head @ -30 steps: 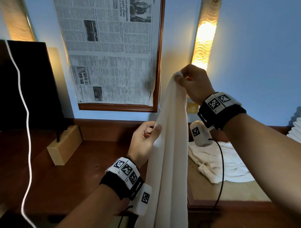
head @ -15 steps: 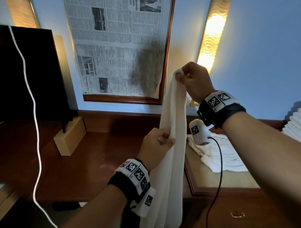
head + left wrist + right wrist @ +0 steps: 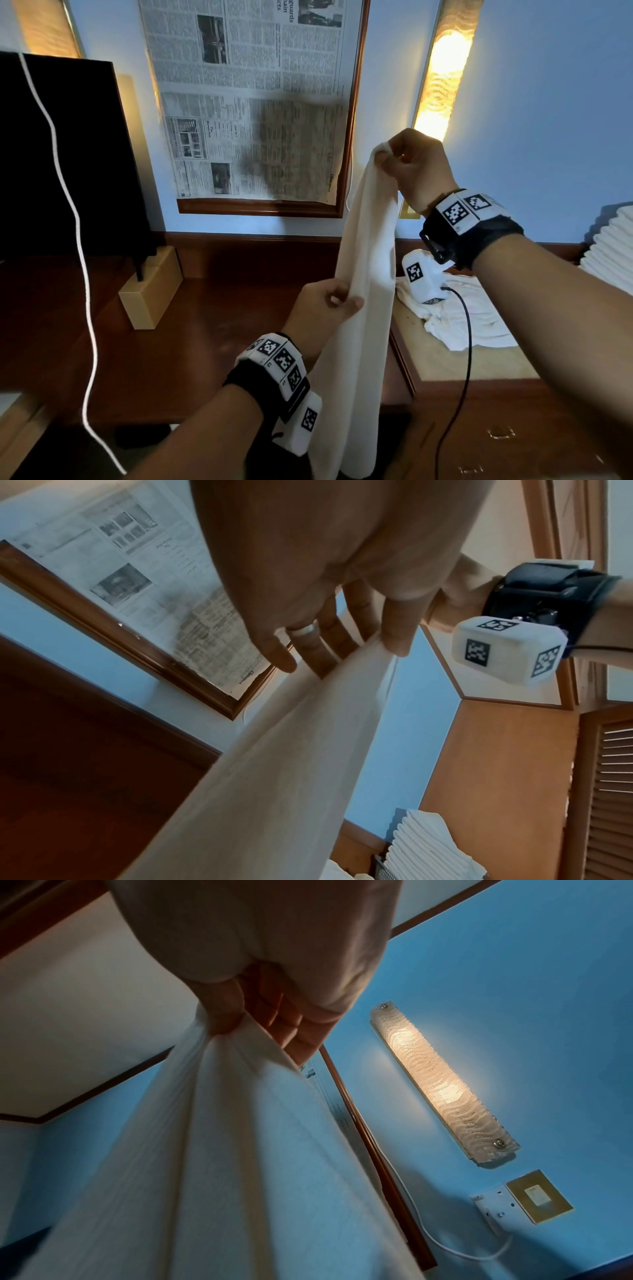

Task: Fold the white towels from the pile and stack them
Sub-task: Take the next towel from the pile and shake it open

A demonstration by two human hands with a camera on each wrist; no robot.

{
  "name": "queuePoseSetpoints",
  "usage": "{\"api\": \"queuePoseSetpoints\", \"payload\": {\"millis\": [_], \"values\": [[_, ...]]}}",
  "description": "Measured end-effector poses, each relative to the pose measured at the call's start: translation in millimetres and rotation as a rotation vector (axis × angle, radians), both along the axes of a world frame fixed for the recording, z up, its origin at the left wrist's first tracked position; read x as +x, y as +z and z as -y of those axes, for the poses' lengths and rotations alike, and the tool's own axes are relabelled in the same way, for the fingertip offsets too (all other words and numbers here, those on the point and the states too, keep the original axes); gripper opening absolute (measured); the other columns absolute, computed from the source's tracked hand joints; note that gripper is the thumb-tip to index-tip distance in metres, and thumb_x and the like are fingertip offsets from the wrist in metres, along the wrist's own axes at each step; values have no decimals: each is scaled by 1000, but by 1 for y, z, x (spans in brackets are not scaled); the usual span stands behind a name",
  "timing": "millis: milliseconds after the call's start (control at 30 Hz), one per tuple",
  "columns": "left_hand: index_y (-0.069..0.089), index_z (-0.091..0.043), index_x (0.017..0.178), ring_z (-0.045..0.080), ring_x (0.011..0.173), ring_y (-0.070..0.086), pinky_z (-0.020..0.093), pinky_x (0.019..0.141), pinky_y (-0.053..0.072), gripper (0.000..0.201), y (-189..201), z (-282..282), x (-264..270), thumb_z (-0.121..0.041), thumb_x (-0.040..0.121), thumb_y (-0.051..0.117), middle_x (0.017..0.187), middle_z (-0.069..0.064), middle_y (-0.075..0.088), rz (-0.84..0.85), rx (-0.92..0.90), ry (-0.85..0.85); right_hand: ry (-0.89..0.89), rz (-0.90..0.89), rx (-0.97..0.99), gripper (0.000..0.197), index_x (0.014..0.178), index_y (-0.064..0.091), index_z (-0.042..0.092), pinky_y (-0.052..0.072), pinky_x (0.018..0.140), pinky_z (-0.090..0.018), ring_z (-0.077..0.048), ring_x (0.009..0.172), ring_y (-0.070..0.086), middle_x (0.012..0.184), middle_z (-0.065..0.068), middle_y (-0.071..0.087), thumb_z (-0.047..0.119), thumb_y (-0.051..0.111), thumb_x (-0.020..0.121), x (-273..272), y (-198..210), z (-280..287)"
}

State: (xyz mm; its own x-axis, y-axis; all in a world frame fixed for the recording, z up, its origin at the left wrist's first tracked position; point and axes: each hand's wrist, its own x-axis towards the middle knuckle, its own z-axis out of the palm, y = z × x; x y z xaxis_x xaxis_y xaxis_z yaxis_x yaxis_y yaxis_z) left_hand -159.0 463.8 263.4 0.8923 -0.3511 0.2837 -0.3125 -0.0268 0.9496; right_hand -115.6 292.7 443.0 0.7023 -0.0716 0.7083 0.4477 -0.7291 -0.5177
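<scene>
A long white towel [image 3: 363, 308] hangs straight down in front of me, its lower end out of sight below the frame. My right hand [image 3: 404, 164] pinches its top corner up high, seen from below as the right hand [image 3: 260, 1015] bunching the towel [image 3: 212, 1150]. Lower down, my left hand [image 3: 329, 301] pinches the towel's left edge between thumb and fingers; in the left wrist view the left hand [image 3: 342, 642] grips the towel [image 3: 291, 750]. A crumpled pile of white towels [image 3: 479, 318] lies on the right table. A stack of folded towels [image 3: 613, 250] sits at the far right.
A dark wooden desk [image 3: 171, 342] spreads to the left with a cardboard box [image 3: 150, 287] and a black screen [image 3: 68, 157] on it. A framed newspaper [image 3: 253, 102] and a lit wall lamp [image 3: 442, 78] are on the blue wall. A white cord [image 3: 78, 240] hangs at left.
My left hand has slid down the towel's left edge and now pinches it lower. The right hand still holds the top corner high.
</scene>
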Motion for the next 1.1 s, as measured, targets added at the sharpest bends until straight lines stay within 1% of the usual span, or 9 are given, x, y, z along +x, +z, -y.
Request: {"api": "queuePoseSetpoints", "payload": {"millis": [100, 267, 433, 533, 600, 767, 933, 1033, 1100], "values": [[69, -13, 93, 19, 84, 72, 30, 75, 60, 8, 3, -19, -2, -21, 91, 72, 91, 2, 73, 41, 22, -12, -22, -5, 15, 7, 97, 59, 17, 47, 76, -25, -14, 84, 58, 87, 7, 58, 24, 61, 96, -1, 0, -6], [66, -3, 102, 22, 91, 69, 36, 88, 58, 22, 6, -42, -2, -23, 100, 57, 104, 15, 72, -130, -76, -102, -29, 3, 41, 8, 96, 59, 18, 49, 78, -29, -15, 85, 59, 86, 9, 57, 26, 61, 96, -4, 0, -14], [70, -27, 88, 37, 86, 67, 55, 83, 57, 4, 3, -58, 3, -28, 91, 71, 93, 5, 73, 33, 133, -45, 1, 27, 98, 9, 91, 60, 16, 51, 76, -35, -15, 78, 57, 82, 4, 58, 24, 63, 93, -7, -4, -19], [67, -32, 82, 18, 66, 62, 51, 73, 57, 8, -3, -59, 6, -31, 89, 72, 74, -10, 67, 208, 184, 276, -34, 62, 159, 16, 89, 62, 8, 55, 76, -39, -19, 77, 57, 85, -15, 62, 23, 62, 94, -10, -5, -18], [66, -42, 88, 16, 71, 62, 51, 77, 55, 6, -8, -62, 10, -40, 85, 71, 77, -17, 64, 297, 195, 433, -36, 84, 208, 20, 91, 62, 2, 57, 77, -44, -21, 77, 59, 90, -22, 63, 22, 61, 94, -11, -2, -16], [69, -23, 100, 6, 69, 58, 29, 72, 51, 17, -5, -61, 16, -26, 85, 76, 79, -10, 64, 262, 368, 434, -68, 77, 68, 14, 100, 62, 12, 56, 85, -39, -20, 89, 62, 94, -2, 64, 26, 58, 97, -8, 4, -12], [59, -27, 100, 16, 75, 62, 31, 67, 52, 19, -9, -66, 30, -30, 85, 71, 75, -2, 64, 160, 397, 455, -50, 76, 66, 16, 102, 62, 12, 55, 87, -43, -20, 92, 62, 96, 0, 64, 27, 59, 97, 2, 3, 5], [58, -23, 68, 7, 59, 53, 29, 58, 41, 32, -20, -66, 41, -54, 79, 56, 58, -11, 57, 169, 469, 405, -33, 71, 58, 16, 101, 63, 12, 55, 88, -44, -21, 92, 62, 95, 0, 64, 27, 61, 96, 7, 4, 16], [55, -15, 59, 11, 50, 49, 29, 53, 36, 50, -16, -64, 48, -61, 76, 48, 53, -3, 56, 171, 419, 442, -22, 59, 35, 19, 102, 66, 11, 55, 88, -43, -21, 91, 64, 96, 0, 66, 28, 62, 96, 10, 3, 23]]}}
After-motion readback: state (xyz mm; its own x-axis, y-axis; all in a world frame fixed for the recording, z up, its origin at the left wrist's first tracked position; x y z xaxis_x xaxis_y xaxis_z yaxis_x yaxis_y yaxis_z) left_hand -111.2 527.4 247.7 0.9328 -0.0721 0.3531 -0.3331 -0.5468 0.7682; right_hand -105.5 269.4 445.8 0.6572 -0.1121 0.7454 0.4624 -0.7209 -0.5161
